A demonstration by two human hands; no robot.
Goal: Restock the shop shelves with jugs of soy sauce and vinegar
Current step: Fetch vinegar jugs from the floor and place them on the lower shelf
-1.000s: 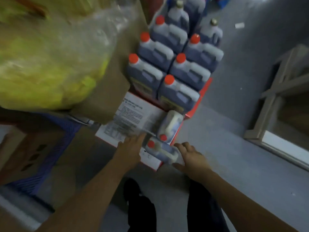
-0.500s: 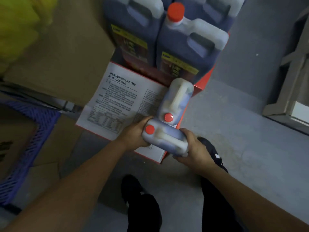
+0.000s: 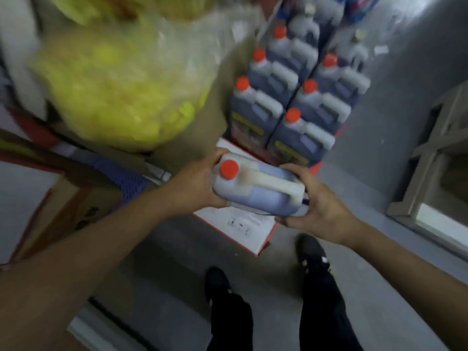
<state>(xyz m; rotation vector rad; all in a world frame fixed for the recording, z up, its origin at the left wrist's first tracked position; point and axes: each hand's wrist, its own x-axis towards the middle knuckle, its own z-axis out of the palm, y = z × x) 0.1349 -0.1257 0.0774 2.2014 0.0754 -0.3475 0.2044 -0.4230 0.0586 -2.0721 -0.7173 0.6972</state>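
I hold a dark soy sauce jug [image 3: 263, 196] with a red cap and white handle, lying on its side in the air above a white and red carton [image 3: 243, 225]. My left hand [image 3: 200, 186] grips its cap end. My right hand [image 3: 314, 206] grips its base end. Behind it, several upright dark jugs [image 3: 298, 107] with red caps stand in two rows on red cartons. The second jug that lay on the carton is hidden behind the held one.
A clear bag of yellow goods [image 3: 119, 79] lies on brown boxes at the left. A blue crate [image 3: 126, 178] and a cardboard box [image 3: 68, 211] stand left of the carton. A pale wooden frame [image 3: 430, 153] is at the right, grey floor [image 3: 379, 138] between. My feet [image 3: 314, 254] are below.
Both hands closed on the lying jug and lifted it off the carton toward me. The camera rose and pulled back, so the rows of jugs show again.
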